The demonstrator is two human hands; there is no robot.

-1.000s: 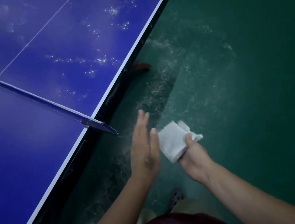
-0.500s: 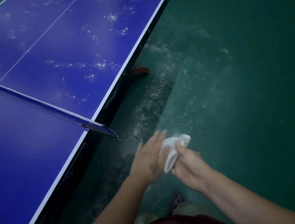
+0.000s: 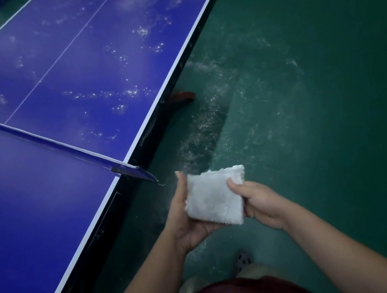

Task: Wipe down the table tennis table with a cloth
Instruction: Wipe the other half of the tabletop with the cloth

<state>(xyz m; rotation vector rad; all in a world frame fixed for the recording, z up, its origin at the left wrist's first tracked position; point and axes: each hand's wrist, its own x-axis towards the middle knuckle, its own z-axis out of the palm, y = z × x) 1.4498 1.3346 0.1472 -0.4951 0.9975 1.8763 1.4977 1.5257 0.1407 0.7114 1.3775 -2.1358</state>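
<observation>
Fingers (image 3: 236, 187) curled on one folded white cloth (image 3: 213, 198), lower centre, held clear of the surface (image 3: 43, 211): left hand (image 3: 188, 224) cradles it, right hand (image 3: 262, 202) pinches its edge. One blue surface at left, white specks (image 3: 131, 91) on upper half.

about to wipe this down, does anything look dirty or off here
White specks dot the table beyond the net; its near half looks clean. Similar white debris streaks the floor beside it. The left hand and right hand hold the cloth off the table.
</observation>
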